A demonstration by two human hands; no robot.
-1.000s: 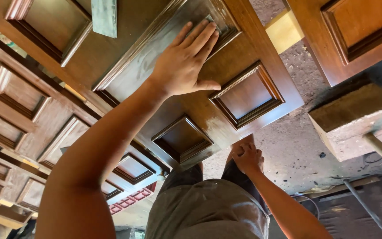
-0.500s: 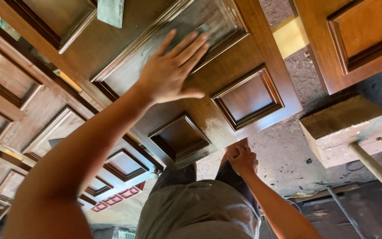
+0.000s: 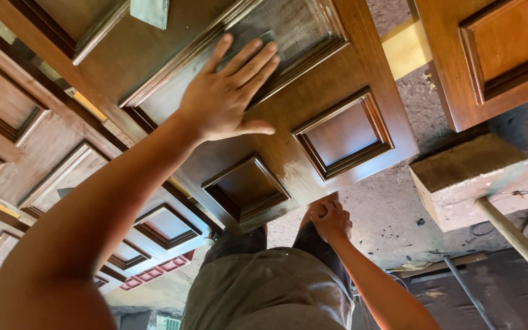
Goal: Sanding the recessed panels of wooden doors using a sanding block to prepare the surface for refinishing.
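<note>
A brown panelled wooden door [image 3: 313, 91] lies flat in front of me. My left hand [image 3: 224, 91] is pressed flat, fingers spread, on its dusty long recessed panel. A thin grey sheet [image 3: 269, 36], apparently sandpaper, shows under the fingertips. My right hand [image 3: 330, 221] is closed on the door's near bottom edge, just above my grey shorts. Two small square raised panels sit between the hands.
More panelled doors [image 3: 38, 153] are stacked at the left, and another door [image 3: 496, 49] lies at the upper right. A wooden block [image 3: 472, 177] with a stick [image 3: 514, 235] against it rests on the concrete floor [image 3: 386, 214]. A metal rod [image 3: 469, 290] lies at the lower right.
My left hand has slid leftward and slightly down along the long panel with the sheet under it. My right hand has kept its hold on the door's edge.
</note>
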